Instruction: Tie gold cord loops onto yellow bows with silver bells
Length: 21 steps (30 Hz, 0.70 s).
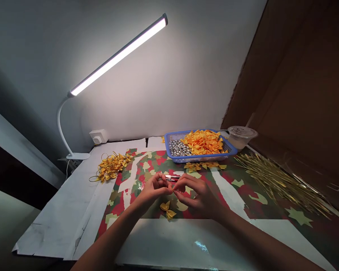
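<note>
My left hand [154, 188] and my right hand [197, 194] meet above a red and green patterned mat [237, 190]. Their fingertips pinch a small thin item [171, 191], too hidden to identify. Just beyond the fingers lies a red-handled hand tool [172, 178] with a metal part, and neither hand clearly touches it. A yellow satin bow [167, 209] lies on the mat below my hands. Further back, a heap of gold bows with wire loops [111, 166] sits to the left.
A blue plastic basket [203, 158] holds orange-yellow fabric pieces [203, 142] and silver beads [178, 148]. Gold wire stems [279, 184] spread to the right. Behind stand a plastic cup [239, 137], a clamp-on lamp [118, 56] and a wall socket [98, 136].
</note>
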Each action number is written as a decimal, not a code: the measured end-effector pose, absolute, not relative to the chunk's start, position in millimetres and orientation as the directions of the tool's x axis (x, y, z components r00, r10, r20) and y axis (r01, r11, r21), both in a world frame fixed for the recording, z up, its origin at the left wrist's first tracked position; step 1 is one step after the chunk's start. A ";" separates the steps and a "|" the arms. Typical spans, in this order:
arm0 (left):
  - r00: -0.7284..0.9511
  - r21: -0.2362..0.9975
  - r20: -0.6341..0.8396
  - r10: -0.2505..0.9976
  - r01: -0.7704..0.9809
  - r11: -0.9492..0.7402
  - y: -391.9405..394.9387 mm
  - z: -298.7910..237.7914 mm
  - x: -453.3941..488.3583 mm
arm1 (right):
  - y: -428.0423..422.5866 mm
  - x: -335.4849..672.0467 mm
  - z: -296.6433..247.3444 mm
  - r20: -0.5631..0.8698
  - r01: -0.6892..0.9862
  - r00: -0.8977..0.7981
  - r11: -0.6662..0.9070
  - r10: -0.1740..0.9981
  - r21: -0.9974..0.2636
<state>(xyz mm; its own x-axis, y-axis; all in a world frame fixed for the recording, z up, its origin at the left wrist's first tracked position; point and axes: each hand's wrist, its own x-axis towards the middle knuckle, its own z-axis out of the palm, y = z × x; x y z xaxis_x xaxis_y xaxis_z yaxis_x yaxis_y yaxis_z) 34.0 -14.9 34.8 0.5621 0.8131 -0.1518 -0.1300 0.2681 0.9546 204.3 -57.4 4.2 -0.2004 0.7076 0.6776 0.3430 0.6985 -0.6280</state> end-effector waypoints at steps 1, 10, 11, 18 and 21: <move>0.563 0.954 -0.152 0.812 -0.131 0.269 -14.9 34.6 34.0 | -57.4 204.4 4.1 0.680 0.348 -0.202 0.701 0.705 -0.623; 0.562 0.955 -0.143 0.814 -0.137 0.263 -14.5 33.5 34.9 | -59.4 204.7 7.1 0.668 0.388 -0.201 0.684 0.716 -0.617; 0.562 0.955 -0.142 0.815 -0.138 0.261 -14.4 33.7 35.0 | -59.3 204.6 7.2 0.667 0.390 -0.200 0.683 0.718 -0.618; 0.563 0.957 -0.135 0.816 -0.138 0.253 -14.1 32.4 35.2 | -58.4 204.6 5.7 0.670 0.385 -0.203 0.687 0.714 -0.616; 0.557 0.959 -0.132 0.820 -0.137 0.247 -14.1 31.5 35.1 | -58.2 204.7 4.7 0.673 0.384 -0.206 0.692 0.710 -0.612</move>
<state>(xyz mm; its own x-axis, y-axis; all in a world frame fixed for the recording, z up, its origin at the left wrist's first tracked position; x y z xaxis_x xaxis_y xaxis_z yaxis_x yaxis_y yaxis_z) 35.1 -14.1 31.5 0.5566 0.8203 -0.1316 -0.1375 0.2471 0.9592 204.7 -58.2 4.7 -0.2062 0.7101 0.6732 0.3839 0.6916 -0.6119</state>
